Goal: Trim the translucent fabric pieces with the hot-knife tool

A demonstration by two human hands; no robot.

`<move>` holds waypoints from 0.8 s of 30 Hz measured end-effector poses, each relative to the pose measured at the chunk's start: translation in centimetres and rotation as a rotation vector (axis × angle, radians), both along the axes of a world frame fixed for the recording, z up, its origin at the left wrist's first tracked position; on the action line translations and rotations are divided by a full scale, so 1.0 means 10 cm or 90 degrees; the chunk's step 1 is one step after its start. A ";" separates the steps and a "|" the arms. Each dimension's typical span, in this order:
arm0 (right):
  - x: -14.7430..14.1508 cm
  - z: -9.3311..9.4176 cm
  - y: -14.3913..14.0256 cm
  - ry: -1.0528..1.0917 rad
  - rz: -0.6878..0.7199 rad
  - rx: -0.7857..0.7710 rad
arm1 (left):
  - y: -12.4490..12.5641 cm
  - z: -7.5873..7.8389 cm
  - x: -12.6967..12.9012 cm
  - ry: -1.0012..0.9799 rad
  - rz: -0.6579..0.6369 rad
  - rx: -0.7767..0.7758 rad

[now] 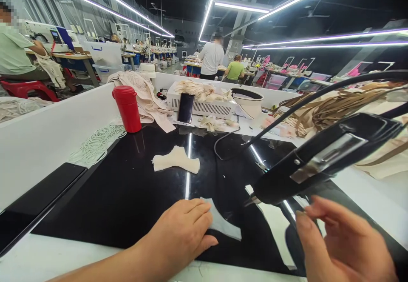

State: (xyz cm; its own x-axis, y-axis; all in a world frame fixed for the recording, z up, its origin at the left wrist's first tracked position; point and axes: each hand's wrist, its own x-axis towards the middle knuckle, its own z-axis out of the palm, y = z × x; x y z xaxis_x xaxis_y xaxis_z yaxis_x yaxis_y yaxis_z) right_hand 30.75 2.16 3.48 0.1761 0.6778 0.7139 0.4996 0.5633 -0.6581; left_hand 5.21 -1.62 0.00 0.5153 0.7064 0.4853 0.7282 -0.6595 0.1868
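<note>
Head view looks down on a glossy black glass counter (127, 197) bordered in white. Over its right side hangs a black handheld tool with a metal plate and trailing cord (321, 158), its tip aimed down at a small pale grey-white fabric piece (223, 226) lying flat near the front edge. The left hand (181, 235) lies palm down, fingers spread, pinning that piece's left edge. The right hand (344, 243) is loosely curled below the tool, its grip open and empty. A second cream fabric piece (176, 159) lies farther back. Good practice, I judge: keep the fabric flat and fingers clear of the tip.
</note>
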 end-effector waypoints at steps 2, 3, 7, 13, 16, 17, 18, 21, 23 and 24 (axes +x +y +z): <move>-0.02 0.08 0.12 0.118 0.049 -0.065 | -0.02 0.00 0.01 -0.008 -0.012 0.003; -0.05 0.13 0.18 0.144 0.099 -0.101 | -0.03 0.00 0.01 -0.010 -0.016 0.007; -0.19 0.35 0.39 0.188 0.268 -0.146 | -0.03 -0.01 0.03 0.010 -0.021 0.025; -0.46 0.49 0.49 0.249 0.323 -0.099 | -0.01 -0.05 0.07 0.013 -0.012 0.071; -0.61 0.47 0.46 0.259 0.382 -0.095 | -0.01 -0.06 0.07 0.026 -0.006 0.083; -0.67 0.46 0.43 0.270 0.404 -0.088 | -0.02 -0.06 0.07 0.030 -0.005 0.084; -0.72 0.45 0.41 0.280 0.423 -0.078 | -0.02 -0.06 0.07 0.035 -0.005 0.082; -0.86 0.42 0.35 0.309 0.454 -0.047 | -0.03 -0.08 0.07 0.037 -0.010 0.072; -0.93 0.39 0.35 0.319 0.456 -0.036 | -0.02 -0.10 0.08 0.036 -0.012 0.072; -0.96 0.37 0.35 0.320 0.453 -0.033 | -0.02 -0.11 0.08 0.036 -0.012 0.075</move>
State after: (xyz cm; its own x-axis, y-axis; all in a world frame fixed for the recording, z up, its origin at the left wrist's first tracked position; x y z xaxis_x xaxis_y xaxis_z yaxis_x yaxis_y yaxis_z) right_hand 21.20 5.67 7.19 -0.0156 0.7758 0.6308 -0.3168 0.5945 -0.7390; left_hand 6.01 -1.84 -1.06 0.5570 0.6358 0.5344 0.7225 -0.6883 0.0658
